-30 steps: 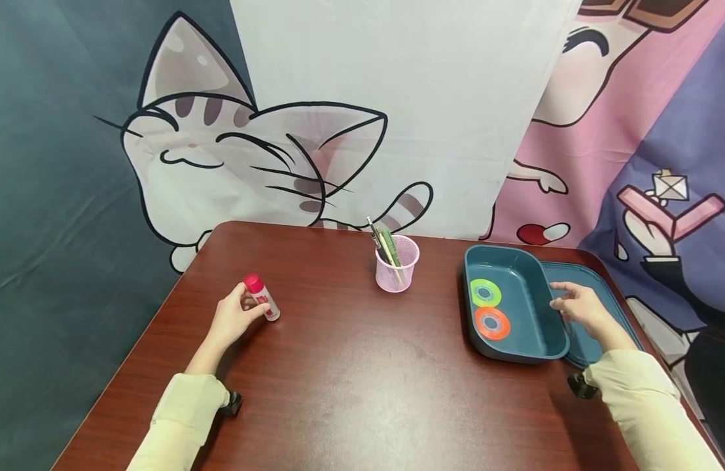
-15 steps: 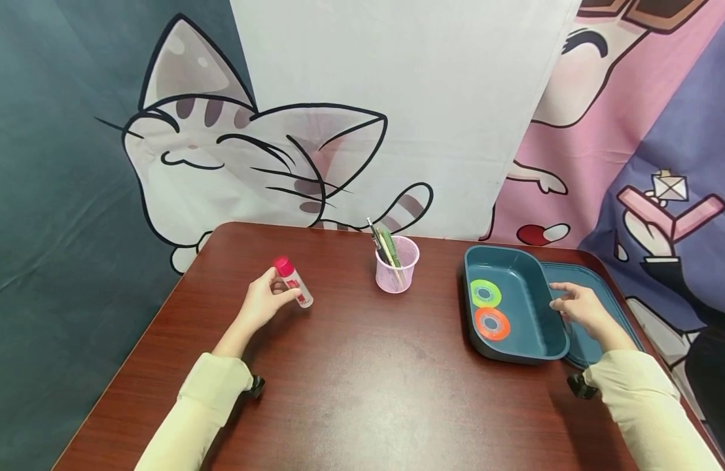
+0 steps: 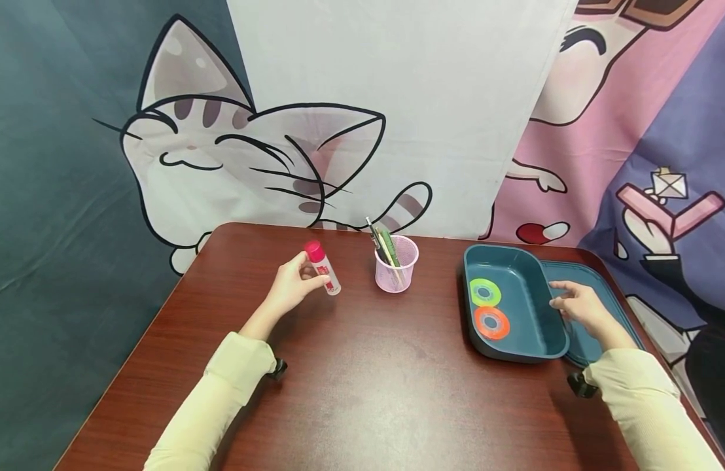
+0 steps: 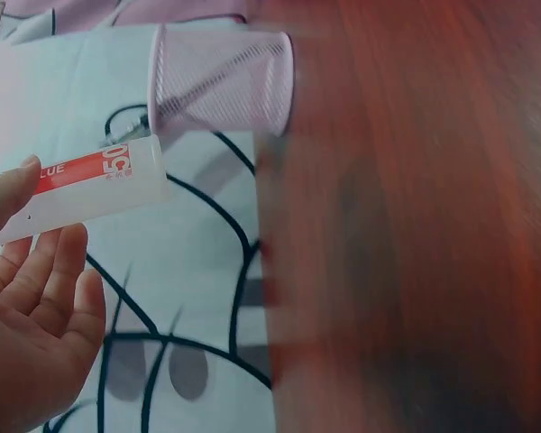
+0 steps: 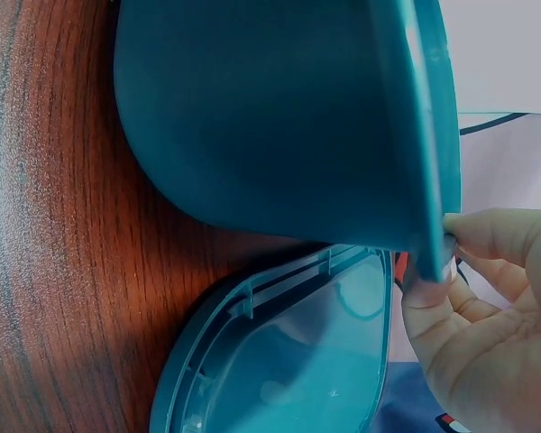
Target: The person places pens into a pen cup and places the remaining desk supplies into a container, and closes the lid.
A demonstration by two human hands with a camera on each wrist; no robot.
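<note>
My left hand (image 3: pixel 288 286) holds a glue stick (image 3: pixel 325 271) between thumb and fingers, above the table left of the pen cup. Its cap is pinkish red and its tube whitish; in the left wrist view the red label on the glue stick (image 4: pixel 95 185) is partly covered by the thumb. On the right, my right hand (image 3: pixel 583 311) pinches the side rim of a teal box (image 3: pixel 527 307). The right wrist view shows thumb and fingers on either side of that rim. Inside the box, a green tape roll (image 3: pixel 475 292) and an orange tape roll (image 3: pixel 481 323) lie along its left side.
A pink mesh cup (image 3: pixel 392 279) with several pens stands near the table's back edge, right of the glue stick. The teal lid (image 3: pixel 592 278) lies beside the box, partly under my right hand. A printed cloth (image 3: pixel 445 78) hangs behind the brown table (image 3: pixel 368 392).
My left hand has carried the glue stick to the right and farther back, closer to the pen cup. My right hand and the box have stayed in place.
</note>
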